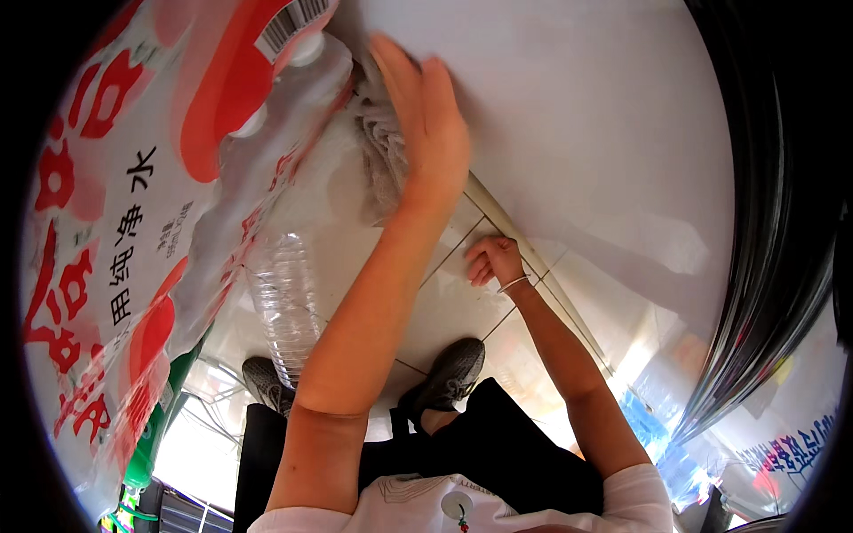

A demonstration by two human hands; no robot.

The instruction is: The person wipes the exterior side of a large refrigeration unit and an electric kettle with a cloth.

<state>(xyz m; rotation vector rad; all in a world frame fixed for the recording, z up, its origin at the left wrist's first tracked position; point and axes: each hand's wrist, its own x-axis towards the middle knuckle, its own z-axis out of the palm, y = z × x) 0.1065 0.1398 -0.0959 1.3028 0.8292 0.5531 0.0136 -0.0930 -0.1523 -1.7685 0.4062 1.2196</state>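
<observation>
My left hand (pixel 436 126) reaches up beside a large smooth white panel (pixel 586 133), its fingers extended and slightly blurred. A crumpled grey cloth (pixel 381 160) lies against the hand's left side; whether the fingers hold it is hidden. Lower down, my right hand (pixel 494 260) is over the tiled floor near the panel's bottom edge, its fingers curled with nothing visible in them, a bracelet (pixel 514 284) at its wrist. On the left stands a plastic-wrapped pack of water bottles (pixel 133 220) with red and black print. A clear ribbed plastic bottle (pixel 286 300) is beside it.
Two dark shoes (pixel 453 373) stand on the pale tiles (pixel 440 306). A green bottle (pixel 143 446) shows beneath the wrapped pack at lower left. Blue-tinted clear plastic packaging (pixel 650 420) is at lower right. Dark hair strands (pixel 753 266) hang across the right side.
</observation>
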